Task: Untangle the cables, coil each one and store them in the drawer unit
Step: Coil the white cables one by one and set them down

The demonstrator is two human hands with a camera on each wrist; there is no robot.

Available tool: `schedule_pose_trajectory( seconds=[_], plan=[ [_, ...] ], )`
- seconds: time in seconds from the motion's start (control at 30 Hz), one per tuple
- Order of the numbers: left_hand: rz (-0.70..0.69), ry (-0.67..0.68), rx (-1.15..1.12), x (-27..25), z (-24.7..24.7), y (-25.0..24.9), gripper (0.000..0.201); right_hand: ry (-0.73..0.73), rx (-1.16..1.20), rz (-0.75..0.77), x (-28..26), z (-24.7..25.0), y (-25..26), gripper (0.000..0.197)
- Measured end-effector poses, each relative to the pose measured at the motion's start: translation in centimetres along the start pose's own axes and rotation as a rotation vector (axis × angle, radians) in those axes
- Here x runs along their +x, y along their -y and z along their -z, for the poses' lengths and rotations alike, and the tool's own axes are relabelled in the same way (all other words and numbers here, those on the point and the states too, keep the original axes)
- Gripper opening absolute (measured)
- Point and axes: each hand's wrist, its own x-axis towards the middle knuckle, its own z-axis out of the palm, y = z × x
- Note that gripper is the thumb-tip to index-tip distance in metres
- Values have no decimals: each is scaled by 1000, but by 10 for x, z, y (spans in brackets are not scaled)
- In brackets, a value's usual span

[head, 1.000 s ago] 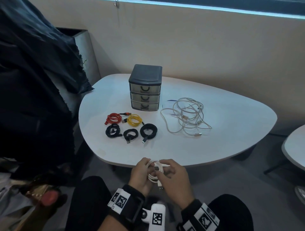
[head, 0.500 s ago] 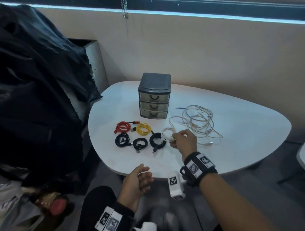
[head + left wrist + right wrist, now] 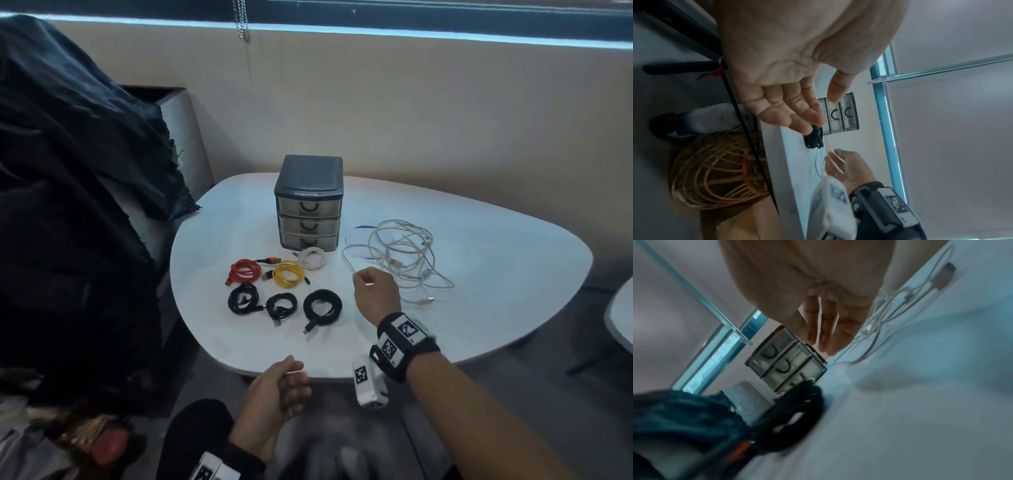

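I see the drawer unit point(image 3: 309, 202) with all three drawers closed; contents unreadable. White coil point(image 3: 311, 258) lies just in front of it; loose white tangle point(image 3: 402, 258) to its right. Right hand point(image 3: 376, 294) over the table point(image 3: 479, 274), fingers relaxed, empty. Left hand point(image 3: 274, 387) released, below the near edge.

A white rounded counter point(image 3: 479, 274) stands by a tan wall point(image 3: 411, 113). A window strip point(image 3: 445, 13) glows blue above. Dark cloth point(image 3: 68, 205) hangs at the left. The floor point(image 3: 548, 394) is grey.

White table point(image 3: 479, 274) bears drawer unit point(image 3: 308, 202), cables point(image 3: 400, 253)
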Motion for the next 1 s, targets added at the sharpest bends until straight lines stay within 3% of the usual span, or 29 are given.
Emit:
schedule_pose_trajectory(
  seconds=[0.13,0.2,0.3,0.37,0.53,0.63,0.73,0.87,0.97,1.0],
  plan=[
    [22,36,14,-2,-15,5,19,341,-572,76,-8,19,-24,55],
    [30,55,24,-4,-23,8,19,301,-689,146,-15,20,-35,50],
    [45,89,57,-6,-37,13,18,239,-770,215,-32,26,-42,27],
    [40,123,87,-7,-48,16,18,216,-711,227,-39,36,-40,24],
    [0,224,179,-13,-78,20,19,-58,-91,166,-8,101,9,18],
    [-21,254,197,-22,-85,21,18,-36,226,81,14,150,56,17],
    [-33,252,200,-29,-80,21,18,65,143,46,25,190,104,11],
    [-48,210,199,-29,-72,17,19,198,10,61,40,228,156,24],
    [-58,194,197,-28,-70,12,20,-103,-84,222,39,253,195,23],
    [-67,195,195,-27,-70,10,21,-145,-99,252,38,258,203,25]
  ],
)
